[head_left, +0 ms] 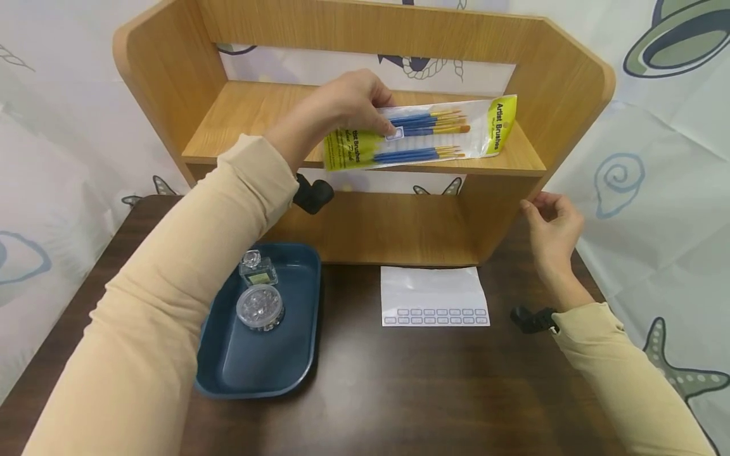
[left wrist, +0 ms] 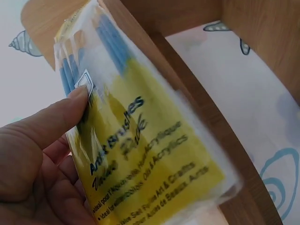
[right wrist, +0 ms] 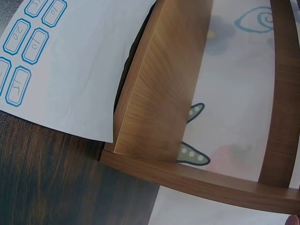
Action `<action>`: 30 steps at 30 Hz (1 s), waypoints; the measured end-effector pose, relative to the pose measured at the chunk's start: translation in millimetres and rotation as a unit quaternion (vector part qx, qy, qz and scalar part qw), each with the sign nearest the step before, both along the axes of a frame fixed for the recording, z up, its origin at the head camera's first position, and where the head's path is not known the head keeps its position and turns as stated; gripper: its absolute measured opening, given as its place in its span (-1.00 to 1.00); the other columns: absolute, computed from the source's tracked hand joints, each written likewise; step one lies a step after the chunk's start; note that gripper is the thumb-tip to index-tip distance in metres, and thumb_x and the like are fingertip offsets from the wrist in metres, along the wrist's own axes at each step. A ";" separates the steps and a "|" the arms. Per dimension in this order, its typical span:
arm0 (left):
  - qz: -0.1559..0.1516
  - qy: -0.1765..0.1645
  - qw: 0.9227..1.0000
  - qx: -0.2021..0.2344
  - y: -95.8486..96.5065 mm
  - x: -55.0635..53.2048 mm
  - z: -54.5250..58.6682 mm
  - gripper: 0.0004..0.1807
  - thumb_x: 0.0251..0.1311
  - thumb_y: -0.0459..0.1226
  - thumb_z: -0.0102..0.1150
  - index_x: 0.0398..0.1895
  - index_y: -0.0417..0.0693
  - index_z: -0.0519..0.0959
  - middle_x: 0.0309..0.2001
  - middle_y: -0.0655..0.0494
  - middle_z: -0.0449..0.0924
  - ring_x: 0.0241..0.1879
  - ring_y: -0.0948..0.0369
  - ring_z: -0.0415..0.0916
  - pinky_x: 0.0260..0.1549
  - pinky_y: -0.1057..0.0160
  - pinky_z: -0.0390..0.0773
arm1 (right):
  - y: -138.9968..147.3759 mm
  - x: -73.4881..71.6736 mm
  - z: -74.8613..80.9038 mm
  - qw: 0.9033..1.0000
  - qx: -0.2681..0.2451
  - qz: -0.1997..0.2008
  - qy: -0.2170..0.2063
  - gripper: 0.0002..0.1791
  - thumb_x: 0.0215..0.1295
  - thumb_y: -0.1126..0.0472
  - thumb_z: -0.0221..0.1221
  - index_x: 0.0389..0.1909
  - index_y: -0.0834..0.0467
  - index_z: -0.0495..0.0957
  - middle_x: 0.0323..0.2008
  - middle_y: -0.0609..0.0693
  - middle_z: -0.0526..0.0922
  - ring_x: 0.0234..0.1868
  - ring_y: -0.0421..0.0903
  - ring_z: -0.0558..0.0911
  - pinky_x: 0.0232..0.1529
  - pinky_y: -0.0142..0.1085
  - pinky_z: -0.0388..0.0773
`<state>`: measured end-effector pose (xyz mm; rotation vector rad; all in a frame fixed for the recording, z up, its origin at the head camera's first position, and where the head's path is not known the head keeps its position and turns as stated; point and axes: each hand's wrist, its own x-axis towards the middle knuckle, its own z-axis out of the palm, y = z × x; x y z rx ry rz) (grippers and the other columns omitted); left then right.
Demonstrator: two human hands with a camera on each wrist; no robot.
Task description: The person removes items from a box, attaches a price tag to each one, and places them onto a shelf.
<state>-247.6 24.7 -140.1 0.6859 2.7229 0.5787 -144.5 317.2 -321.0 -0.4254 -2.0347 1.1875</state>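
Note:
My left hand (head_left: pixel 359 104) holds a clear packet of artist brushes (head_left: pixel 419 134) in front of the upper shelf board. Its thumb presses near a small blue-bordered sticker (left wrist: pixel 85 84) on the plastic. Blue-handled brushes show inside, and the packet has yellow ends with black print. On the far right, my right hand (head_left: pixel 556 231) is at the outer side of the wooden shelf unit (head_left: pixel 561 107), thumb tip by the panel's edge. Only a fingertip of it enters the right wrist view, at the bottom right corner.
A blue tray (head_left: pixel 285 354) at left bears a small glass bottle (head_left: pixel 258 269) and a round clear-lidded container (head_left: pixel 260 308). A label sheet (head_left: pixel 433 288) lies before the shelf on the dark wooden table (head_left: pixel 410 392). Patterned white cloth (head_left: pixel 661 253) hangs behind.

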 end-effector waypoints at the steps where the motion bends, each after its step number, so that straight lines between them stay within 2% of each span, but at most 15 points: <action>1: 0.004 0.004 1.000 -0.002 1.7 -1.1 -0.4 -0.65 0.21 -0.14 0.20 0.06 0.04 0.57 -0.02 0.09 0.62 -0.24 0.26 0.56 -0.22 0.40 0.52 | 0.7 0.0 -0.3 1.000 -0.001 0.000 0.000 -0.92 0.14 0.30 0.27 -0.35 0.17 0.58 -0.50 -0.38 0.49 -0.44 -0.40 0.46 -0.36 -0.56 0.35; 5: 0.013 0.015 1.000 -0.003 8.2 -4.3 -4.3 -0.64 0.20 -0.14 0.20 0.08 0.07 0.56 0.03 0.12 0.59 -0.15 0.24 0.51 -0.13 0.37 0.47 | 3.1 0.3 -0.9 1.000 -0.004 0.000 0.001 -0.93 0.14 0.31 0.26 -0.35 0.15 0.56 -0.49 -0.36 0.49 -0.44 -0.40 0.46 -0.36 -0.55 0.36; 16: 0.018 0.001 1.000 0.018 16.3 -9.1 -16.5 -0.65 0.22 -0.20 0.18 0.09 0.06 0.55 0.08 0.15 0.55 0.02 0.23 0.33 0.16 0.25 0.26 | 4.5 0.3 -2.0 1.000 0.000 0.000 0.010 -0.91 0.13 0.34 0.26 -0.34 0.16 0.57 -0.50 -0.38 0.50 -0.46 -0.41 0.47 -0.38 -0.56 0.37; 30: -0.002 0.042 0.999 0.015 19.3 -12.3 -24.7 -0.61 0.21 -0.20 0.19 0.13 0.05 0.50 0.11 0.14 0.52 0.05 0.22 0.35 0.19 0.24 0.25 | 1.7 0.8 -0.1 1.000 0.002 -0.006 0.010 -0.87 0.13 0.33 0.27 -0.29 0.25 0.59 -0.49 -0.39 0.50 -0.45 -0.41 0.48 -0.36 -0.57 0.37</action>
